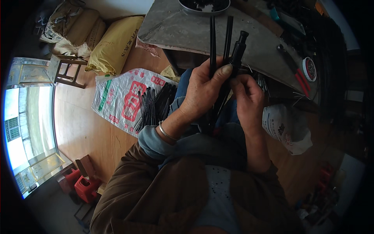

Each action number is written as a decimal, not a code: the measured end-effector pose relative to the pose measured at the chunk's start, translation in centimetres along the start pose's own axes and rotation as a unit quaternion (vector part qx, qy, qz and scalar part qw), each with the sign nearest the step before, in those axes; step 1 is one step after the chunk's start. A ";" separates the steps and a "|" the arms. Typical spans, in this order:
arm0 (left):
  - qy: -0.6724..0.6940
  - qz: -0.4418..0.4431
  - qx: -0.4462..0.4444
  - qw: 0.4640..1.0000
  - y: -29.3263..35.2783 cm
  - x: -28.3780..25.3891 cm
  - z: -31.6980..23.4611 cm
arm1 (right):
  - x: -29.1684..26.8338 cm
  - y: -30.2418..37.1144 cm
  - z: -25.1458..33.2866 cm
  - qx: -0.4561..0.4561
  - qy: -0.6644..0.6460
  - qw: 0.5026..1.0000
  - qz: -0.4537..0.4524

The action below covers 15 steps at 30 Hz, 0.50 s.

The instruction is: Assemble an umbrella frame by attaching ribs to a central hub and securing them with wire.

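Observation:
Above my lap I hold a black rod frame (228,35) whose several slim bars point up and away from me. A black stepped tube fitting (239,46) sticks up at its right side. My left hand (202,91) is closed around the bars, its thumb pressed on the base of the fitting. Just below the fitting, my right hand (249,97) has its fingers curled and pinched against the frame; its fingertips are partly hidden. The lower ends of the bars run down between my hands toward my lap. To the left, a bundle of thin black rods (150,109) lies on a printed white sack.
A grey worktable (171,31) ahead bears a round metal dish (204,7), red-handled pliers (294,70) and a tub of small metal parts (309,69). The white sack (117,87) covers floor at left, near a yellow sack (117,43). A plastic bag (286,128) hangs at right.

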<state>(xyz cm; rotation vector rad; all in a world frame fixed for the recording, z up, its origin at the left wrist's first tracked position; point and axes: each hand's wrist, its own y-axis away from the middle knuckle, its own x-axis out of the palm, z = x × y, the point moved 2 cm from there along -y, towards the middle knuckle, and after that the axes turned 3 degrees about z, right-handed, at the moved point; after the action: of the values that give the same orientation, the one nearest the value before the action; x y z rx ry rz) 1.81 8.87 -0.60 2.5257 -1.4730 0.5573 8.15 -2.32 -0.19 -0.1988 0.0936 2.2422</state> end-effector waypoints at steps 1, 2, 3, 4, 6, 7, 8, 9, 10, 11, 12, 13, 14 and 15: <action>-0.001 0.002 0.005 1.000 0.0 0.1 0.0 | 0.0 0.1 0.0 0.001 0.000 1.000 -0.001; -0.002 0.004 0.010 1.000 0.1 0.2 0.0 | 0.0 0.1 0.0 0.006 0.004 1.000 0.002; -0.002 0.005 0.009 1.000 0.0 0.0 0.0 | 0.0 0.2 -0.1 0.011 0.008 1.000 0.005; -0.007 0.026 -0.014 1.000 0.0 -0.3 0.1 | 0.0 0.3 0.0 0.011 0.006 1.000 0.004; -0.013 0.047 -0.038 0.998 0.0 -0.8 0.0 | 0.0 0.6 0.1 0.049 0.009 0.999 0.018; 0.012 0.055 -0.050 0.997 0.0 -0.9 -0.1 | 0.0 0.7 0.2 0.050 0.008 0.999 0.016; 0.036 0.062 -0.061 0.996 0.1 -0.8 -0.2 | 0.0 0.7 0.2 0.053 -0.001 0.998 0.024; 0.035 0.064 -0.062 0.995 0.1 -0.6 -0.3 | 0.0 0.7 0.2 0.056 -0.010 0.998 0.032; 0.019 0.053 -0.052 0.997 0.1 -0.5 -0.5 | -0.1 0.7 0.3 0.056 -0.010 0.998 0.031; 0.003 0.041 -0.041 0.998 0.0 -0.3 -0.6 | -0.2 0.7 0.5 0.023 0.041 0.999 0.025; 0.002 0.042 -0.041 0.998 0.0 -0.2 -0.5 | -0.3 0.7 0.6 -0.009 0.092 0.995 0.020; 0.002 0.033 -0.031 0.999 0.0 -0.1 -0.4 | -0.3 0.7 0.6 -0.009 0.092 0.996 0.020; 0.001 0.024 -0.020 1.000 0.0 -0.1 -0.3 | -0.2 0.8 0.7 -0.032 0.103 0.994 0.012; 0.000 0.024 -0.019 1.000 0.0 -0.1 -0.2 | -0.1 0.8 0.8 -0.055 0.114 0.992 0.004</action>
<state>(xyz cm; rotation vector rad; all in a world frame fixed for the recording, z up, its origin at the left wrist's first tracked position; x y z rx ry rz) 1.69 9.02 -0.43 2.4671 -1.5321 0.5309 7.52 -2.83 0.66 -0.5146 0.0925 2.2272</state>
